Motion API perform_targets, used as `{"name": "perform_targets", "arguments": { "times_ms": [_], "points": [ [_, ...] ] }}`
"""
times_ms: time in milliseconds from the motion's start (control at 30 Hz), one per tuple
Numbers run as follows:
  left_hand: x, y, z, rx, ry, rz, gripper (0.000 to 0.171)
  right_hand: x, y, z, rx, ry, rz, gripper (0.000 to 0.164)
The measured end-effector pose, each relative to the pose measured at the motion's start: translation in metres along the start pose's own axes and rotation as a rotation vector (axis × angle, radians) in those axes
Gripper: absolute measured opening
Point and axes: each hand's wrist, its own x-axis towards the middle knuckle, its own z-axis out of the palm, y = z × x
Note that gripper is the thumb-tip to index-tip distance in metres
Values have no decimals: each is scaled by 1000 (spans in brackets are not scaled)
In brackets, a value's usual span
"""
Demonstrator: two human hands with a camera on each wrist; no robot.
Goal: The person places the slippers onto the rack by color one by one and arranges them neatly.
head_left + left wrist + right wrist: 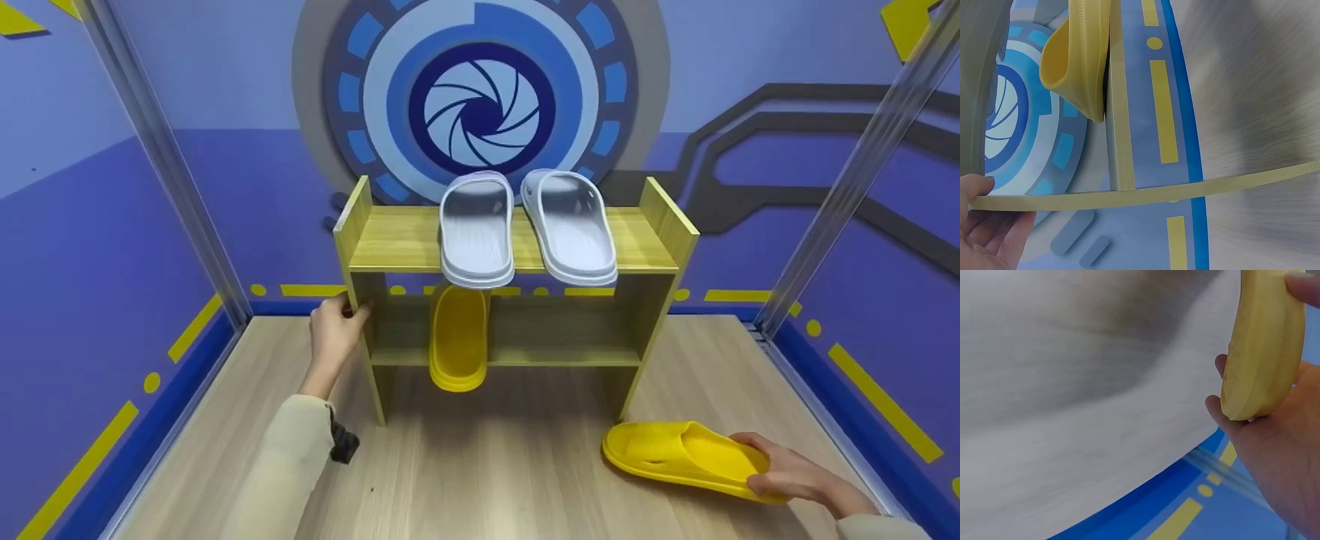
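Observation:
My left hand grips the left side panel of a small wooden shoe rack, thumb on the inner side and fingers outside, as the left wrist view also shows. At the lower right, my right hand holds a yellow slipper by its heel, the toe pointing left. In the right wrist view the fingers wrap under the heel. A second yellow slipper rests on the rack's middle shelf, left of centre. Two pale grey slippers lie side by side on the top shelf.
The rack stands on a wood-grain floor near the back wall. Blue and purple walls with yellow marks enclose both sides. Metal posts rise at the left and right corners. A black wrist device sits at the left cuff.

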Motion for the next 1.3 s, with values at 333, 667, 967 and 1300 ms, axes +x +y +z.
{"name": "perform_targets", "arguments": {
  "times_ms": [333,667,967,1300],
  "points": [
    [0,1,0,-3,-1,-2,20,21,-24,19,-20,4,-127,74],
    [0,1,0,1,7,10,18,36,-55,43,-35,101,-187,81],
    [-1,1,-2,0,0,2,18,39,-87,47,8,230,-296,80],
    [-1,1,-2,-13,-6,6,18,36,-117,36,58,292,-368,82]
  ]
}}
